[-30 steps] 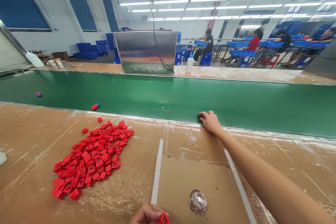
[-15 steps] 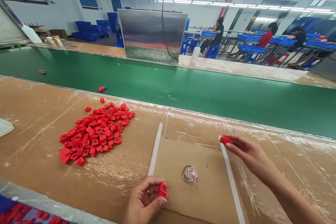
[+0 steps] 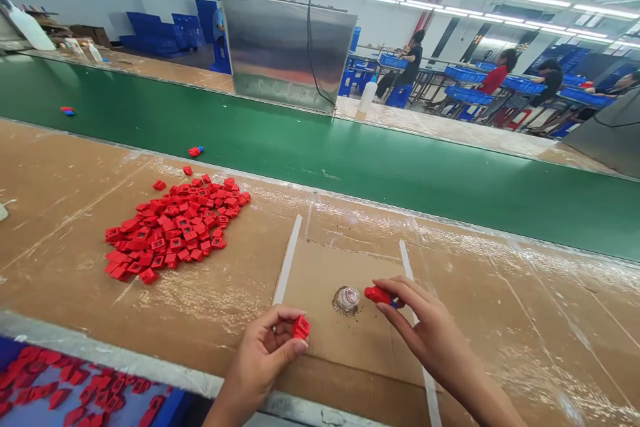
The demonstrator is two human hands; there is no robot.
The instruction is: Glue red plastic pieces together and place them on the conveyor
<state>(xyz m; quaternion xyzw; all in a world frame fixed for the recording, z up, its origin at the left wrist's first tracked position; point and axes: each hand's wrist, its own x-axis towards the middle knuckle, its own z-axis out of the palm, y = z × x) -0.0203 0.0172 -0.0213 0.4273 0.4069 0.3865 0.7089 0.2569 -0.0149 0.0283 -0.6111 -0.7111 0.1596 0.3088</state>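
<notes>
In my left hand [image 3: 263, 353] I pinch a small red plastic block [image 3: 301, 327] with a square opening in one face. My right hand [image 3: 417, 317] grips a red and blue plastic piece [image 3: 379, 295] between thumb and fingertips; its red end points left, and the blue part is mostly covered by my fingers. Between the two hands a round, pale lump [image 3: 347, 299] sits on a cardboard sheet [image 3: 320, 267], with dark specks around its base. The red end is just right of the lump, apart from it. Left of my hands lies a heap of red blocks [image 3: 175, 230].
A green conveyor belt [image 3: 280, 140] runs across behind the table, carrying two red and blue pieces [image 3: 195, 151]. White tape strips [image 3: 289, 257] flank the cardboard. A blue bin [image 3: 173, 407] with red parts is at lower left. Beyond stand a metal panel [image 3: 285, 53] and seated people.
My right hand has moved left and down, bringing its piece close to the pale lump. The left hand still holds its block. The view has tilted downward a little.
</notes>
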